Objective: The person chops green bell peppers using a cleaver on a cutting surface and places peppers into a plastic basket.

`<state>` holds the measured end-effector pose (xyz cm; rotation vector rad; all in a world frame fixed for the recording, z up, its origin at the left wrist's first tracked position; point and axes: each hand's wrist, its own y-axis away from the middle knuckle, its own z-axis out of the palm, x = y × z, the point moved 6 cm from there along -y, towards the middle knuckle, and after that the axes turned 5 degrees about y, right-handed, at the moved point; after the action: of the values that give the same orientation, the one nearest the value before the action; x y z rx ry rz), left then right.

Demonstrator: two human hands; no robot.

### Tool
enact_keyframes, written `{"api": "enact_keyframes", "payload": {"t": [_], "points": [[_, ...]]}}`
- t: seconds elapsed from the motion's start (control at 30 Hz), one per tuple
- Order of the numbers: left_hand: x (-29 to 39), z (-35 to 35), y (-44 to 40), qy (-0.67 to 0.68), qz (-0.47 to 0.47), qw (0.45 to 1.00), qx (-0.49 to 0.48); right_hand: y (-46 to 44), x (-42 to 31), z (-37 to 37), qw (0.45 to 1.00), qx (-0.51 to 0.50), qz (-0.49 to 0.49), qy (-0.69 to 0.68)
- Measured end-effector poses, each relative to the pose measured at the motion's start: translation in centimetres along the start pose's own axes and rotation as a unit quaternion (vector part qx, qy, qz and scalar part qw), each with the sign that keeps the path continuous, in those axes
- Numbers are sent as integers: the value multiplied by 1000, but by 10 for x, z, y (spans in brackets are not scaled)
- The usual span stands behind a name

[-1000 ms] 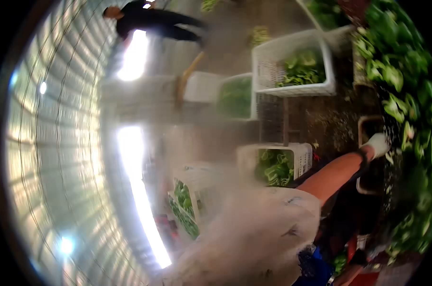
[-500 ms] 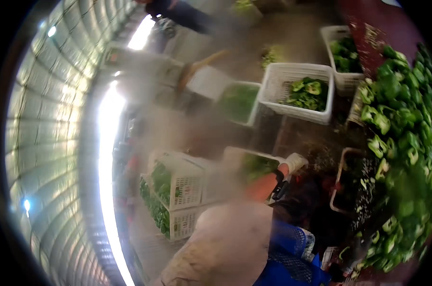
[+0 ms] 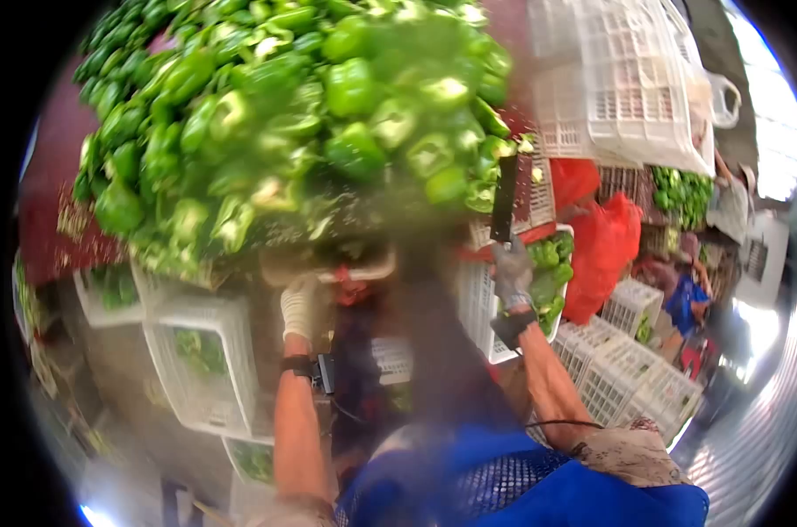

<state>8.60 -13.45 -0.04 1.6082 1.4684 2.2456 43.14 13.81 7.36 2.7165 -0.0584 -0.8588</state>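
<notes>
My right hand (image 3: 511, 268), in a grey glove, is closed around the handle of a knife (image 3: 504, 200). Its broad dark blade points away from me, beside the near right edge of the pile of green peppers (image 3: 355, 83). Many of these peppers are cut open, with pale insides showing. Below that hand stands a white crate (image 3: 479, 307) with green peppers in it. My left hand (image 3: 300, 303), in a white glove, is at the near rim of a shallow tray (image 3: 376, 268) under the table edge. Blur hides its fingers, so its grip cannot be made out.
The dark red table (image 3: 43, 220) carries the pile. At lower left, a white crate (image 3: 157, 360) holds some cut peppers. White crates (image 3: 649, 79) are stacked at upper right, above a red sack (image 3: 605, 255). Another person (image 3: 687, 299) is at far right.
The view has swung from the crates at the side round to the pepper pile in front of me. My right hand and the knife now show clearly.
</notes>
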Motion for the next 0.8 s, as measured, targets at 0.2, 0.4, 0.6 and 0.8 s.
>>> {"api": "enact_keyframes", "payload": {"t": [0.2,0.4,0.6,0.8], "points": [[65,98,-61,195,-123,973,30,-45,-10,83,975,167,39,139],[60,147,-183,270,-49,960,48,-29,-119,117,957,68,113,-259],[161,141,-185,-187,110,972,85,-37,-142,198,911,146,-292,251],[180,147,-216,-169,214,959,-71,-30,-157,252,845,38,-258,467]]}}
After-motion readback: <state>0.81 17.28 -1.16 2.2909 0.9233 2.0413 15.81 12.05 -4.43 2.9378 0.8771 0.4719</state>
